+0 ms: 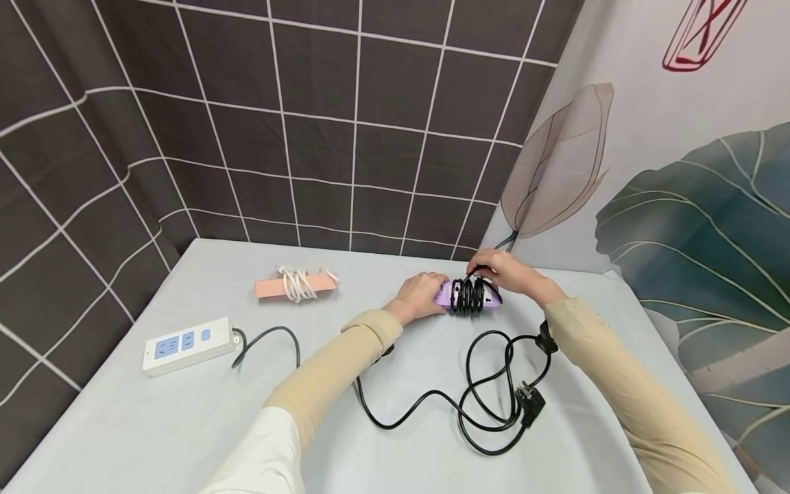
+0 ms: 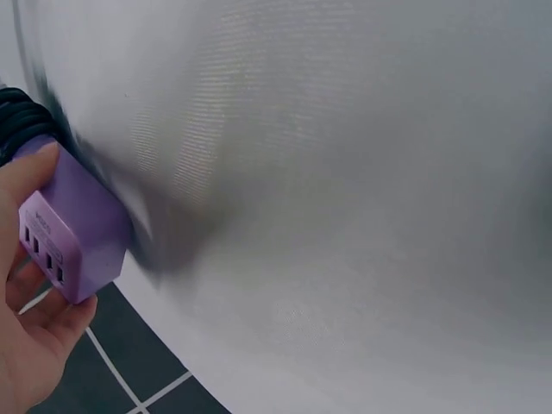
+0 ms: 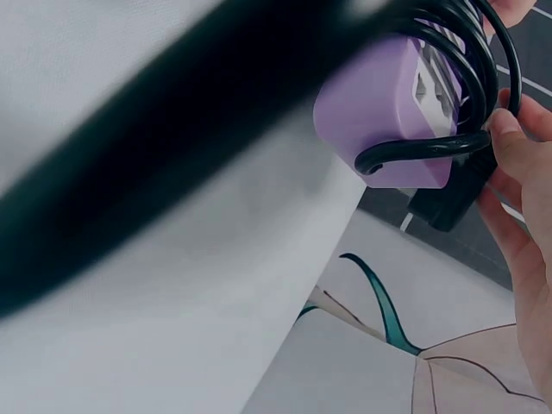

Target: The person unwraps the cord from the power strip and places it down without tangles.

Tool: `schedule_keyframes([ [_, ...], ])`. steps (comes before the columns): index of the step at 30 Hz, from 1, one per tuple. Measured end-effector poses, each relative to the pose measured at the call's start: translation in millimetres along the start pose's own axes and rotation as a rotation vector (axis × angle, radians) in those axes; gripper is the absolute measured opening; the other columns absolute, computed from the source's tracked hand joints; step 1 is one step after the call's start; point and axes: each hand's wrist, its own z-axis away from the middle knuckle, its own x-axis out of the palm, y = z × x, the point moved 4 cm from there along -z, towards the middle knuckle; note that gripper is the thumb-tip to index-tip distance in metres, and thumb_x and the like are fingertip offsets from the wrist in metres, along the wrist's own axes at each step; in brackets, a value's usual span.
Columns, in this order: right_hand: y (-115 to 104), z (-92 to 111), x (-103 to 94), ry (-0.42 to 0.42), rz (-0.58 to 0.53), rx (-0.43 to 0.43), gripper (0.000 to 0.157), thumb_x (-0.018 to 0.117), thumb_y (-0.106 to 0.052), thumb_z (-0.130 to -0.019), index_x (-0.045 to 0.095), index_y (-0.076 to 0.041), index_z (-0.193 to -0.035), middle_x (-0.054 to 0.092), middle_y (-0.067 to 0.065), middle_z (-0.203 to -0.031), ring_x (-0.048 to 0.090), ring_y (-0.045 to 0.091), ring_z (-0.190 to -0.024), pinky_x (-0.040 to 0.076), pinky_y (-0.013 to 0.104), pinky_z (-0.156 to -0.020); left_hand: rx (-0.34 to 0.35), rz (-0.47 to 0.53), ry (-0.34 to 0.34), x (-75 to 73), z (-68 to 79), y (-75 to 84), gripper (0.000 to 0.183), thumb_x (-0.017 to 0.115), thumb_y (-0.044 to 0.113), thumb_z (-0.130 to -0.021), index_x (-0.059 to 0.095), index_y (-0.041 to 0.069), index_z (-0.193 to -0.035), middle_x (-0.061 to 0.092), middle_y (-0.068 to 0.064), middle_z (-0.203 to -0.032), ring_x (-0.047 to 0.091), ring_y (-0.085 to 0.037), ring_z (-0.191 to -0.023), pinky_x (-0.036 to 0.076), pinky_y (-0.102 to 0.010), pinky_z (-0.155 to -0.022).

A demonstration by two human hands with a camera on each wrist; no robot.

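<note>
A purple power strip [image 1: 443, 293] lies near the table's far edge with its black cord [image 1: 470, 299] wound several times around its middle. My left hand [image 1: 418, 296] grips its left end. In the left wrist view, thumb and fingers sit on either side of the purple end [image 2: 90, 220], which has a row of USB ports. At the other end my right hand [image 1: 507, 272] pinches the cord. In the right wrist view, the cord [image 3: 423, 148] leaves the strip's end and runs to the thumb, beside a black blocky piece [image 3: 444, 203] under the fingers.
On the left lies a white power strip [image 1: 188, 346] with blue sockets; its long black cord [image 1: 426, 396] passes under my left forearm to loose loops and a plug [image 1: 529, 403] at right. A pink block [image 1: 271, 288] wrapped in white cord [image 1: 299, 285] lies at the back.
</note>
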Motion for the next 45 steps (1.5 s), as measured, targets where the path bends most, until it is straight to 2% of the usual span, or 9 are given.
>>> schedule_keyframes([
  [7,-0.8,2.8,-1.1,-0.018,-0.011,0.028,0.017,0.067,0.006,-0.083,0.071,-0.008,-0.094,0.070,0.006,-0.096,0.065,0.023,-0.092,0.053,0.041,-0.082,-0.002,-0.029,0.043,0.9,0.8,2.9,0.049,0.076,0.026,-0.077,0.063,0.012,-0.122,0.068,-0.004,-0.112,0.064,-0.021,-0.103,0.053,-0.033,-0.086],
  [10,-0.5,3.5,-1.4,-0.021,-0.012,0.026,0.019,0.066,0.006,-0.084,0.071,-0.008,-0.094,0.071,0.005,-0.096,0.065,0.023,-0.092,0.053,0.041,-0.081,-0.002,-0.044,0.042,2.4,0.0,4.0,0.048,0.075,0.024,-0.076,0.062,0.011,-0.121,0.068,-0.004,-0.110,0.064,-0.021,-0.102,0.054,-0.033,-0.085],
  [21,-3.8,1.3,-5.9,0.028,0.007,-0.076,0.020,0.069,0.008,-0.079,0.073,-0.008,-0.091,0.071,0.005,-0.091,0.065,0.022,-0.087,0.053,0.040,-0.079,-0.011,-0.073,0.046,-1.5,-1.5,3.5,0.038,0.073,0.018,-0.074,0.064,0.009,-0.111,0.068,-0.006,-0.101,0.064,-0.022,-0.096,0.054,-0.033,-0.084],
  [27,-6.6,2.8,-7.6,0.057,0.033,-0.104,0.019,0.070,0.007,-0.078,0.073,-0.008,-0.090,0.071,0.005,-0.089,0.065,0.022,-0.086,0.054,0.040,-0.078,-0.010,-0.086,0.063,-3.6,-0.2,-0.1,0.035,0.072,0.018,-0.073,0.066,0.010,-0.106,0.068,-0.005,-0.098,0.065,-0.021,-0.094,0.055,-0.034,-0.081],
  [33,-9.0,2.5,-9.3,0.074,0.045,-0.109,0.018,0.071,0.007,-0.078,0.073,-0.008,-0.089,0.071,0.004,-0.087,0.065,0.021,-0.084,0.054,0.039,-0.077,-0.014,-0.087,0.080,-5.2,0.9,-3.3,0.037,0.072,0.018,-0.071,0.067,0.012,-0.107,0.068,-0.005,-0.096,0.065,-0.021,-0.092,0.056,-0.033,-0.077],
  [45,-19.8,5.4,-14.0,0.109,0.068,-0.109,0.018,0.068,0.007,-0.080,0.073,-0.008,-0.088,0.069,0.003,-0.088,0.063,0.019,-0.086,0.053,0.037,-0.077,-0.067,-0.074,0.064,-12.2,3.5,-6.4,0.046,0.074,0.019,-0.072,0.065,0.011,-0.117,0.068,-0.005,-0.099,0.064,-0.021,-0.092,0.055,-0.032,-0.076],
])
